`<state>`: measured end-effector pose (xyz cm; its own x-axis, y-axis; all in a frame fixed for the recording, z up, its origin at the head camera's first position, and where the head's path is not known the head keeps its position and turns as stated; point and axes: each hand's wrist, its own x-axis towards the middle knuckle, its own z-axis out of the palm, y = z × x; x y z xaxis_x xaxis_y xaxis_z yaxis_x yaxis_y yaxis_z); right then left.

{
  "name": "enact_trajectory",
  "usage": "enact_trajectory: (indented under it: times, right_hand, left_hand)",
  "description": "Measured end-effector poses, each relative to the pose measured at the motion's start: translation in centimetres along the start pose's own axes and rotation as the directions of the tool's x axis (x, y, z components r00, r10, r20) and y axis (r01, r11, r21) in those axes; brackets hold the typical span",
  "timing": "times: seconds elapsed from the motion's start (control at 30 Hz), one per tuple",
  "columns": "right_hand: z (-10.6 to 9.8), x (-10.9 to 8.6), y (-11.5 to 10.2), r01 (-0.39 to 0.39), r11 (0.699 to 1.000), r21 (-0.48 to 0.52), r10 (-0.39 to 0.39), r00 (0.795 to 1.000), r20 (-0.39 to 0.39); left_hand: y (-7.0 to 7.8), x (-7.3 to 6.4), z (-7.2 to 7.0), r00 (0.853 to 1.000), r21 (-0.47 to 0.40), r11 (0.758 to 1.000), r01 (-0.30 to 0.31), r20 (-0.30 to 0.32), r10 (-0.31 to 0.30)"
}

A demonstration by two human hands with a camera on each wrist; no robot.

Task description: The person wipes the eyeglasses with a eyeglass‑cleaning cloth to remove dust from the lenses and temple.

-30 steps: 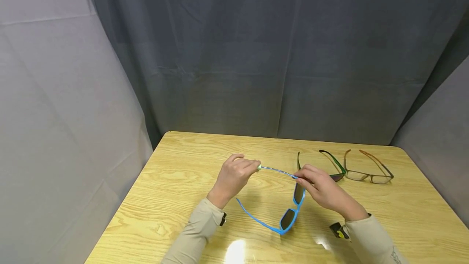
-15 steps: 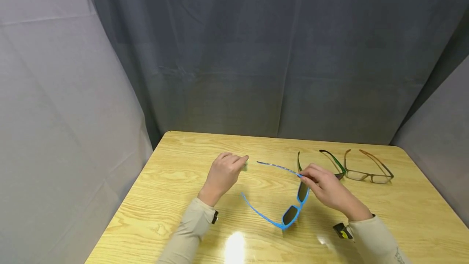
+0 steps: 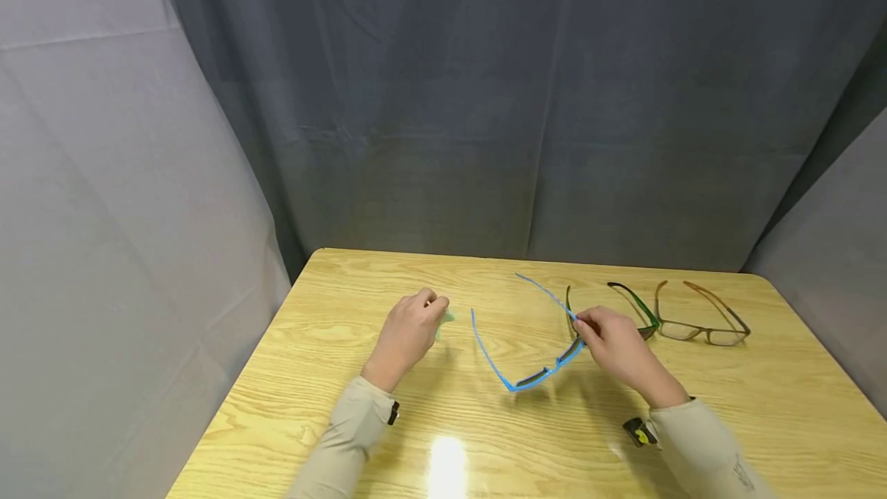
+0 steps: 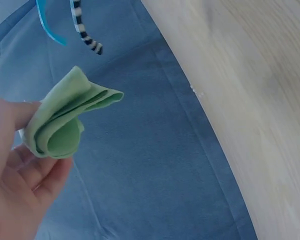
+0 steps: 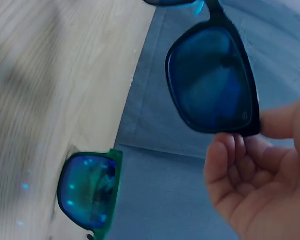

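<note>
My right hand (image 3: pixel 617 346) pinches blue-framed sunglasses (image 3: pixel 530 382) at the hinge corner, holding them above the table with both temples unfolded and pointing away. In the right wrist view a dark lens (image 5: pixel 212 80) fills the upper part, and the thumb and fingers grip its lower corner. To the left, my left hand (image 3: pixel 407 329) holds a folded light green cloth (image 4: pixel 65 115) between thumb and fingers, apart from the sunglasses. The temple tips, one blue and one striped (image 4: pixel 85 32), show at the top of the left wrist view.
Green-framed sunglasses (image 3: pixel 647 329) lie on the wooden table (image 3: pixel 333 299) just behind my right hand, partly hidden by it. Beside them, brown-framed eyeglasses (image 3: pixel 703 332) rest with temples unfolded. A dark grey curtain (image 3: pixel 416 114) hangs behind the table, with lighter cloth at both sides.
My left hand has drawn the cloth off the temple tip and moved left. The right hand has turned the blue sunglasses so their temples point farther away.
</note>
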<state>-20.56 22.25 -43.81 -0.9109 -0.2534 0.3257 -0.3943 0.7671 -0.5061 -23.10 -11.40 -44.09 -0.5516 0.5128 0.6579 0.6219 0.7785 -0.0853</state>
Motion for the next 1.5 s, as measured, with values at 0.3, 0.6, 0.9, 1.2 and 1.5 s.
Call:
enact_trajectory:
  times: [0.3,0.6,0.9,1.2,1.5]
  right_hand:
    - [1.3,1.6,0.4,-0.112,0.993,0.034,0.111,0.994,0.021]
    - [2.5,3.1,0.3,-0.16,0.987,-0.006,0.16,0.986,0.048]
    - [3.7,4.3,1.0,-0.213,0.977,-0.013,0.213,0.971,0.105]
    - [4.7,5.4,1.6,-0.269,0.963,-0.03,0.27,0.946,0.179]
    - [5.3,6.5,2.0,-0.281,0.958,-0.059,0.288,0.935,0.205]
  left_hand:
    - [-1.1,-0.6,0.3,0.994,0.026,0.995,0.093,0.055,-0.095]
    - [-1.2,-1.0,0.4,0.955,-0.046,0.976,0.214,0.221,-0.199]
    - [-1.2,-1.4,1.1,0.834,-0.126,0.876,0.465,0.393,-0.386]
    - [-1.8,-1.8,1.8,0.719,-0.182,0.745,0.642,0.478,-0.504]
    - [-2.9,-2.4,2.5,0.591,-0.351,0.498,0.793,0.641,-0.49]
